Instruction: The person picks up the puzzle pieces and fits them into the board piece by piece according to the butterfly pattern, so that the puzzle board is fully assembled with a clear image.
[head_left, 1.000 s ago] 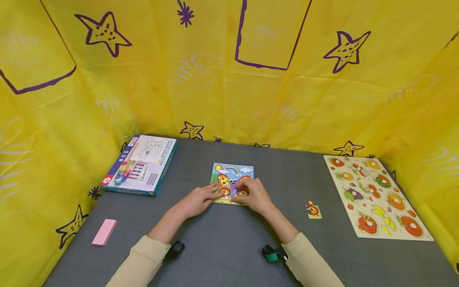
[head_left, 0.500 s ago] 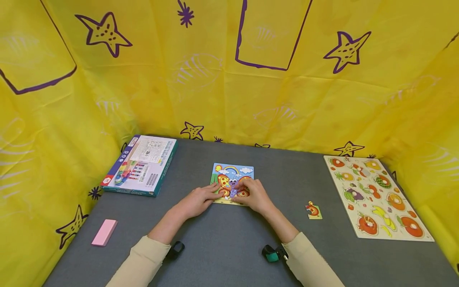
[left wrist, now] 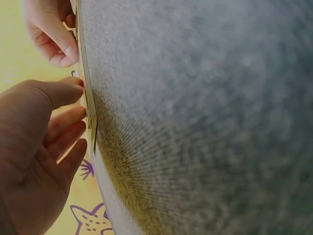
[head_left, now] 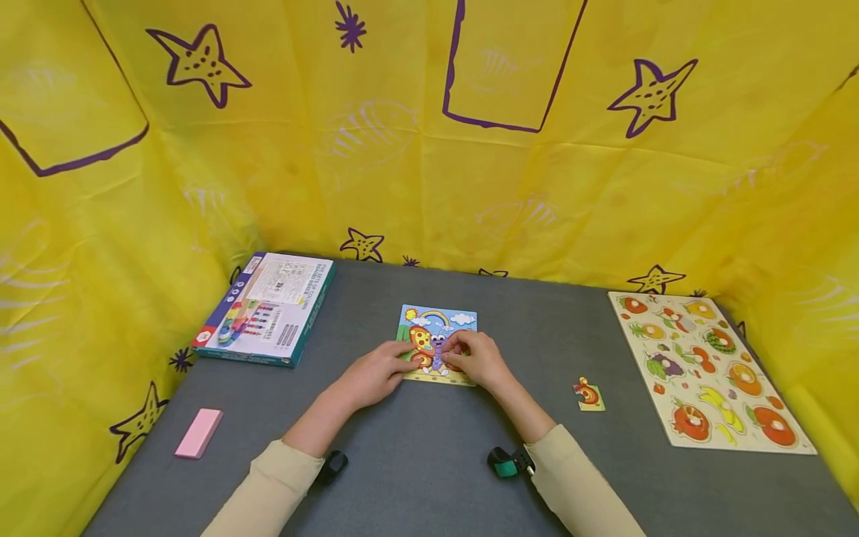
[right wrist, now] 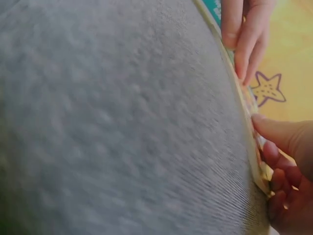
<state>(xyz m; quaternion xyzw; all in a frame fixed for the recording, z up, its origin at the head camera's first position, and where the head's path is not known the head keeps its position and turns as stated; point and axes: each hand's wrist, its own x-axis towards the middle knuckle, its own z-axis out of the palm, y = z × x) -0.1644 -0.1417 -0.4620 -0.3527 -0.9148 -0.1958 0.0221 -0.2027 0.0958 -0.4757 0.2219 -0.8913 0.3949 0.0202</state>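
Observation:
A small jigsaw puzzle (head_left: 439,379) with a purple butterfly, a rainbow and a sun lies in its board in the middle of the table. My left hand (head_left: 377,373) rests its fingers on the puzzle's left side, over the wing. Over the right side bends my right hand (head_left: 479,359), thumb and forefinger tips close together beside the butterfly's body. That hand hides part of the right wing, and whether a piece is between its fingertips cannot be seen. Farther right, a loose puzzle piece (head_left: 590,395) with an orange ring pattern lies on the grey table.
A boxed toy set (head_left: 268,309) lies at the back left, with a pink block (head_left: 198,433) nearer. On the right is a wooden fruit board (head_left: 711,373). Yellow cloth (head_left: 429,186) walls off the table's back and sides.
My right thumb has moved up from the puzzle's lower edge toward the forefinger, beside the butterfly's body. My left hand stays on the left side. The loose piece has not moved.

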